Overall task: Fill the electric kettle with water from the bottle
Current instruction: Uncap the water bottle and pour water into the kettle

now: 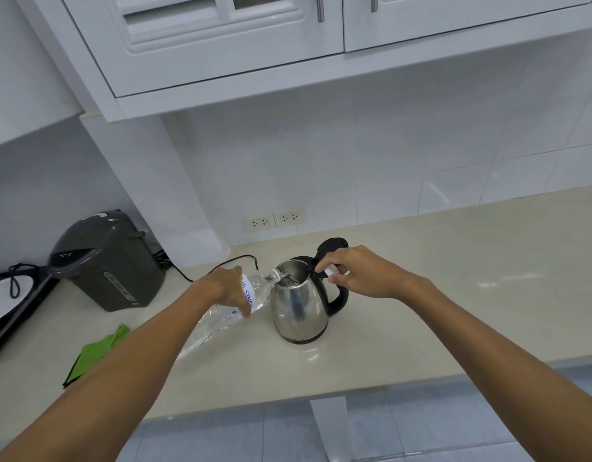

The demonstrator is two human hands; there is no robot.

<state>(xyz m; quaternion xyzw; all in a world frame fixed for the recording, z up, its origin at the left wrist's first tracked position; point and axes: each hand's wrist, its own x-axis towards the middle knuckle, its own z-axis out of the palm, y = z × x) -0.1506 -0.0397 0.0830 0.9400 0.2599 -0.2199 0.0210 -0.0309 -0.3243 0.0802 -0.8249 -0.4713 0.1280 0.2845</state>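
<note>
I see the left hand (pixel 229 288) wrapped round a clear bottle (pixel 221 315), tilted with its neck at the open mouth of the steel kettle (pixel 299 306). Kettle upright on the counter (pixel 454 278), lid (pixel 333 246) flipped back. Right hand (pixel 361 273) is at the black handle (pixel 339 296), pinching a white cap (pixel 330 271). Grey water boiler (pixel 109 261) at left, green cloth (pixel 98 353) near the edge, two sockets (pixel 274 221) on the tiled wall.
</note>
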